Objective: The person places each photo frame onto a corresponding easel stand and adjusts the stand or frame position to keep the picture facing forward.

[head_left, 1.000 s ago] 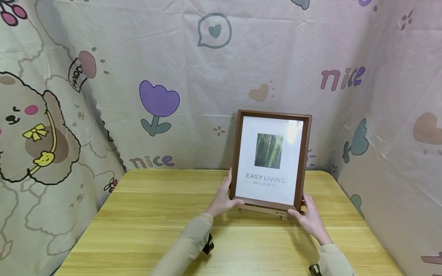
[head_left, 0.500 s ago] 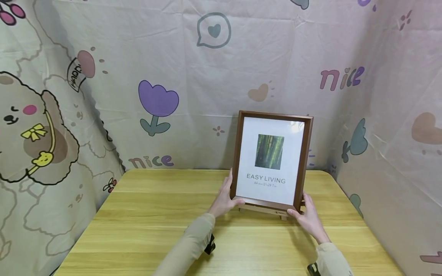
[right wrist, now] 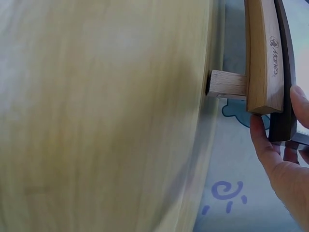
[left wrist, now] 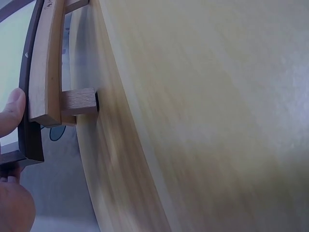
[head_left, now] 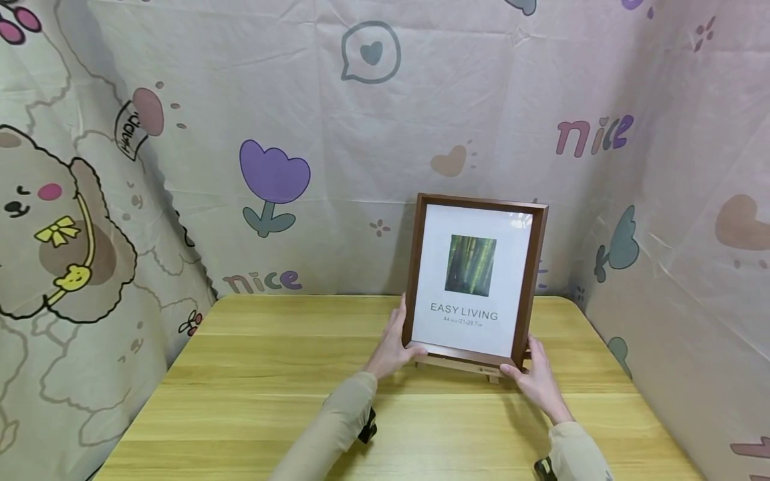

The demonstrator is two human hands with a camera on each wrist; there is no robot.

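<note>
A brown picture frame with a white mat, a small green bamboo picture and the words "EASY LIVING" stands on the ledge of a light wooden tabletop easel. My left hand grips its lower left corner, thumb over the front and fingers along the side. At the lower right corner my right hand holds it, thumb on the front edge. In the right wrist view, one fingertip reaches the end of the easel's ledge. Most of the easel is hidden behind the frame.
The easel's short feet stand on a wood-grain table. A printed cloth with cartoon figures hangs behind and along both sides. Black wrist devices sit under both beige sleeves.
The frame's top has shifted slightly right and down, while its lower edge stays nearly in place. The bright glare on the glass has shrunk. Both hands keep their hold.
</note>
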